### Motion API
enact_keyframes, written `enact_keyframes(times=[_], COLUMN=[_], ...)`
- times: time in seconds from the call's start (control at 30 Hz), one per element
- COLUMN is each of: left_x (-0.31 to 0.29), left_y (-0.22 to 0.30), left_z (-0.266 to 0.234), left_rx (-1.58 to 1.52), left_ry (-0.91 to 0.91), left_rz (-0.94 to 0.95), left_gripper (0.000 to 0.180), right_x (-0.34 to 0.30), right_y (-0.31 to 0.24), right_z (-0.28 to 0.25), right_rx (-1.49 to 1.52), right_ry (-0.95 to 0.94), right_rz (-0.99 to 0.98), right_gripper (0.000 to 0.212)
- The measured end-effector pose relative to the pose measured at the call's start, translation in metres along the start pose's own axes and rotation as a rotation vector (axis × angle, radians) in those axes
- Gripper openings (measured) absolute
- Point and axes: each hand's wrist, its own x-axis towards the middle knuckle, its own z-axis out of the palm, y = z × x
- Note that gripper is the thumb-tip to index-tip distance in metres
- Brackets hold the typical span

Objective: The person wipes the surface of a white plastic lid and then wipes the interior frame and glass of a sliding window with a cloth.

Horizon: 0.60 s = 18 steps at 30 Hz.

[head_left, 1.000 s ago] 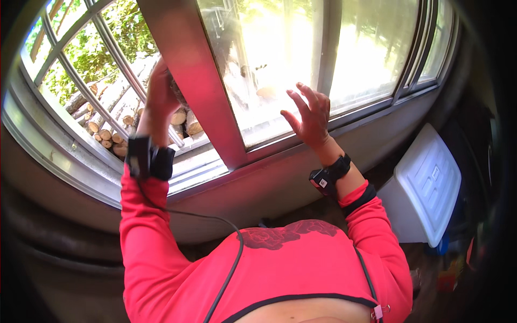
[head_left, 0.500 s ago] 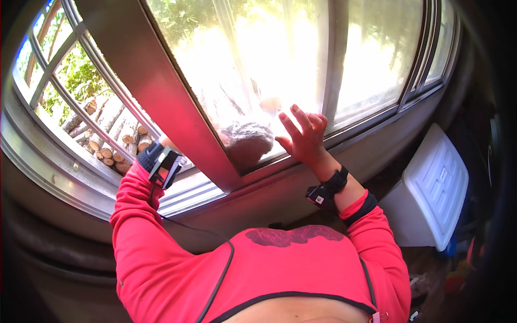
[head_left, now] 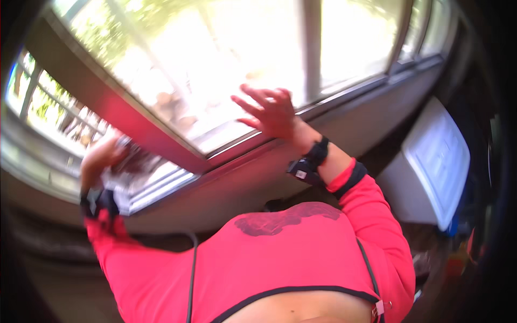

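My left hand [head_left: 105, 153] is at the open part of the sliding window, beyond the left edge of the frame [head_left: 129, 113]. Its fingers are closed on a crumpled grey cloth [head_left: 135, 161], blurred by motion, just above the sill track. My right hand [head_left: 272, 113] is raised in front of the glass pane [head_left: 215, 70], fingers spread and holding nothing. Whether its fingertips touch the glass I cannot tell.
The metal sill track [head_left: 156, 191] runs below the opening. Outside, stacked logs and a barred grille [head_left: 46, 94] show at the left. To the right stands a white plastic bin [head_left: 436, 161] with a lid. A black cable [head_left: 193, 269] hangs along my front.
My left hand has come out from behind the pane with the cloth, moving left into the opening. My right hand stays open by the glass. The whole view has shifted.
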Motion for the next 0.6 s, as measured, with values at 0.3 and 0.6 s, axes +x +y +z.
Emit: enact_keyframes(times=[0.3, 0.6], left_x=[-0.026, 0.064], left_y=[-0.020, -0.219], left_z=[0.031, 0.144], left_rx=[0.499, 0.191], left_ry=[-0.180, -0.503], left_rz=[-0.003, 0.192], left_gripper=[0.040, 0.030], right_x=[-0.005, -0.095], right_y=[-0.024, -0.040], right_z=[-0.034, -0.106], right_rx=[0.736, 1.238], right_ry=[-0.048, -0.377], right_rz=[0.285, 0.966], right_gripper=[0.064, 0.078])
